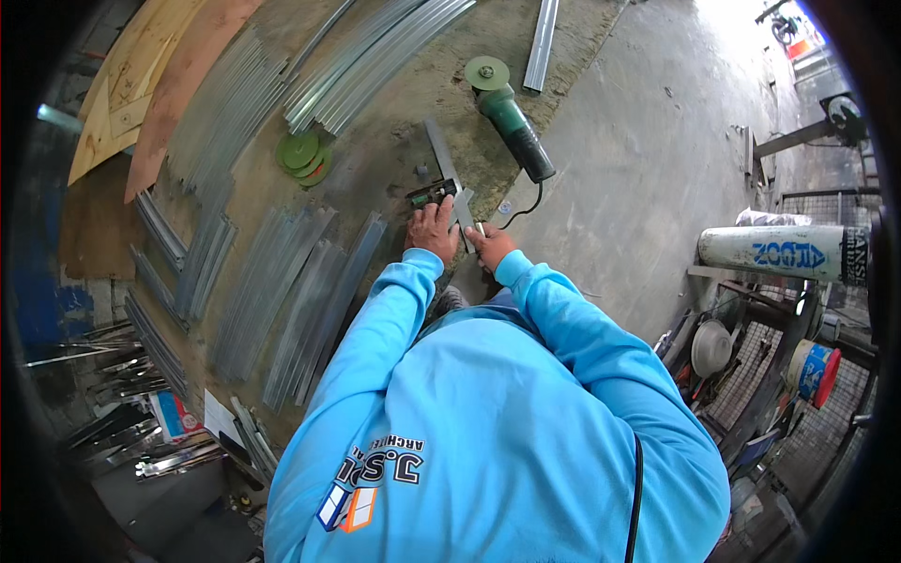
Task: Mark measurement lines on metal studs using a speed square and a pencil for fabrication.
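A narrow grey metal strip (437,145) lies on the work surface in front of me, pointing away. Beside its near part is a small black-and-green tool (430,193), partly covered by my fingers. My left hand (432,230) is closed at the strip's left side, its bent fingers against the strip and that tool. On the other side, my right hand (492,247) pinches a thin, pale stick-like thing (480,227) by the strip's near end. What kind of thing it is cannot be made out.
An angle grinder (509,122) with a green disc lies ahead to the right, its black cord (538,202) curving toward my right hand. Green discs (302,155) lie left. Bundled metal profiles (272,281) spread leftward. A large gas cylinder (774,251) is at the right.
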Demonstrator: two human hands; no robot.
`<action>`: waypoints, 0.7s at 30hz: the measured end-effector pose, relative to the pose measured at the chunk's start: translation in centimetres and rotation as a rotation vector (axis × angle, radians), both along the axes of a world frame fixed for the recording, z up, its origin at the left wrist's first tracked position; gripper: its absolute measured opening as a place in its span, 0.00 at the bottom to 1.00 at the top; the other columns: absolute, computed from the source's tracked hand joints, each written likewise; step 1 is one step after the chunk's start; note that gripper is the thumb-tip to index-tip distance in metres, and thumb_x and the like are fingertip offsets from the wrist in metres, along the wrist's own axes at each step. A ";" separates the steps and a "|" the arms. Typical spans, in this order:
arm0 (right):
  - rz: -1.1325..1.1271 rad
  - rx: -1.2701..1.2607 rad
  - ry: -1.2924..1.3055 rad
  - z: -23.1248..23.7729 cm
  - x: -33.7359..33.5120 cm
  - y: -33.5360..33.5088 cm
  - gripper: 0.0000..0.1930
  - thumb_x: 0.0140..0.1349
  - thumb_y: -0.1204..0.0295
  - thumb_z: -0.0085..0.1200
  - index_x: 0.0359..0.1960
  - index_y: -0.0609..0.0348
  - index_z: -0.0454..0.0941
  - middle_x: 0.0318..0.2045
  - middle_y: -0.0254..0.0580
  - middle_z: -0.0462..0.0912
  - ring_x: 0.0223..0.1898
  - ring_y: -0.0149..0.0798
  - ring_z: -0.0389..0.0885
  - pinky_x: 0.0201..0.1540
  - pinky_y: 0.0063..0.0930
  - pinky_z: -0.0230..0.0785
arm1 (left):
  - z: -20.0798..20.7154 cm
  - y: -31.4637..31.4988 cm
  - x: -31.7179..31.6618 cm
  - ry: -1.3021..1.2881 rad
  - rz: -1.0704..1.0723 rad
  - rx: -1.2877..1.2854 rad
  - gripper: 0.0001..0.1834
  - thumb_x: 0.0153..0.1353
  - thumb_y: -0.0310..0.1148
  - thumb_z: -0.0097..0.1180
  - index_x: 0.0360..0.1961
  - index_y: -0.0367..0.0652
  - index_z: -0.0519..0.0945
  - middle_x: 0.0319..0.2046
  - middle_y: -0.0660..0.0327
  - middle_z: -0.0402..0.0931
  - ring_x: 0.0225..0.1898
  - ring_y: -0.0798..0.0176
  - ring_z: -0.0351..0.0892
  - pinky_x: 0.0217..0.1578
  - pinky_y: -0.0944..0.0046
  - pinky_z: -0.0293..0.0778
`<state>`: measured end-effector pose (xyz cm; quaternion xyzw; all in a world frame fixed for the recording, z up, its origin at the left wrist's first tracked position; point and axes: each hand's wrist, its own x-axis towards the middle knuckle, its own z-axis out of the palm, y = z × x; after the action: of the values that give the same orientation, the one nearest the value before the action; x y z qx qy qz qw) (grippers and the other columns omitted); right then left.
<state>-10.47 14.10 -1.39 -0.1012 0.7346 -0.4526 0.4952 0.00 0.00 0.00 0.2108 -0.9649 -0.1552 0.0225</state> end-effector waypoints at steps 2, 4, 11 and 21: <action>0.046 0.002 0.022 1.0 1.3 -0.8 0.25 0.67 0.48 0.54 0.45 0.61 0.81 0.34 0.54 0.85 0.36 0.49 0.82 0.42 0.43 0.72 | -0.3 -1.0 1.0 0.115 0.004 -0.030 0.40 0.56 0.35 0.66 0.70 0.51 0.65 0.54 0.51 0.71 0.52 0.42 0.71 0.51 0.41 0.70; 0.074 0.039 0.106 0.8 -1.0 0.3 0.25 0.67 0.48 0.54 0.45 0.62 0.81 0.34 0.55 0.84 0.36 0.51 0.82 0.42 0.44 0.72 | -1.0 0.4 -0.9 0.177 0.001 -0.036 0.40 0.55 0.33 0.67 0.70 0.50 0.66 0.52 0.52 0.71 0.51 0.42 0.72 0.50 0.42 0.70; 0.139 0.089 0.230 0.9 -2.1 1.7 0.24 0.68 0.47 0.53 0.39 0.60 0.81 0.26 0.47 0.82 0.30 0.43 0.79 0.36 0.42 0.70 | -2.2 -0.2 -1.0 0.311 -0.046 -0.016 0.37 0.50 0.33 0.69 0.64 0.45 0.71 0.44 0.54 0.75 0.44 0.45 0.74 0.42 0.42 0.68; 0.055 0.039 0.338 4.4 -3.5 1.4 0.20 0.67 0.53 0.55 0.38 0.61 0.82 0.35 0.58 0.84 0.37 0.57 0.82 0.40 0.46 0.71 | -1.9 -0.1 -0.7 0.322 -0.017 0.104 0.26 0.52 0.30 0.67 0.53 0.42 0.75 0.44 0.51 0.75 0.44 0.42 0.74 0.46 0.44 0.70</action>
<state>-14.00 15.47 3.04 -0.1861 0.8131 -0.4011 0.3787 -0.70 -0.11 -1.89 0.1759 -0.9412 -0.2367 0.1647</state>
